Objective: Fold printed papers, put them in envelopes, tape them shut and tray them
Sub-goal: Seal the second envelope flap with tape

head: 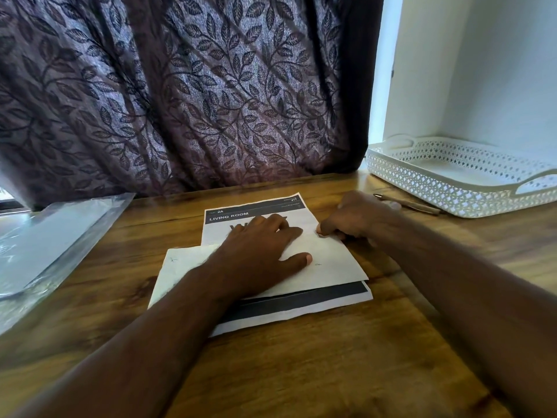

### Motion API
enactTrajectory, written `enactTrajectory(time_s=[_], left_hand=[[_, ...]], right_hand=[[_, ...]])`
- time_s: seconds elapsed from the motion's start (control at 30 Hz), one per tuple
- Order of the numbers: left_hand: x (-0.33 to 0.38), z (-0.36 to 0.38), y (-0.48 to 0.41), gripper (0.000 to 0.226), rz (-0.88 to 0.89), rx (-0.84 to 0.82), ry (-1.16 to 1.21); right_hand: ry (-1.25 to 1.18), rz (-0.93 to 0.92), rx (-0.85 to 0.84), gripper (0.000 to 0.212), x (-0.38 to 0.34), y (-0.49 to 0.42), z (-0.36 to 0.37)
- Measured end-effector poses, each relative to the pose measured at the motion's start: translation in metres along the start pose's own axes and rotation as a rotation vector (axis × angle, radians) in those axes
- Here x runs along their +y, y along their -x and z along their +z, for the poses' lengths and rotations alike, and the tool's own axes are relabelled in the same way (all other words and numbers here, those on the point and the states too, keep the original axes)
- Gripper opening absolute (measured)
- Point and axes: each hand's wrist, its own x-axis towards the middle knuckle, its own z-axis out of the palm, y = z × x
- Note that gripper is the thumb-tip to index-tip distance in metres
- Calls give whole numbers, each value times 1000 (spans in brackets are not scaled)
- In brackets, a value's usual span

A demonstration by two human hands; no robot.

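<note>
A printed paper (301, 306) with dark bands and the heading "LIVING ROOM" lies in the middle of the wooden table (301, 372). Its near part is folded up over the middle, so the blank white back faces up. My left hand (265, 251) lies flat on that folded flap with straight fingers and presses it down. At the flap's far right edge my right hand (352, 218) has its fingers curled and its fingertips pinch the paper's fold.
A white lattice tray (446, 188) stands at the back right against the wall, and a brown pen (410, 204) lies just in front of it. Clear plastic sleeves holding envelopes (45, 242) lie at the left. A patterned curtain (180, 86) hangs behind the table.
</note>
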Motion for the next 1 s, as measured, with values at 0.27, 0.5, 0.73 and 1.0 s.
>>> enactTrajectory(time_s=[0.27, 0.5, 0.73, 1.0], left_hand=[[1, 0, 0, 64, 0, -10, -3], [0, 3, -1, 63, -1, -4, -7], [1, 3, 0, 63, 1, -11, -15], [4, 0, -1, 72, -11, -16, -3]], right_hand=[[28, 10, 7, 46, 0, -5, 5], [69, -19, 11, 44, -2, -2, 2], [180, -30, 21, 46, -4, -5, 6], [261, -54, 43, 45, -4, -7, 8]])
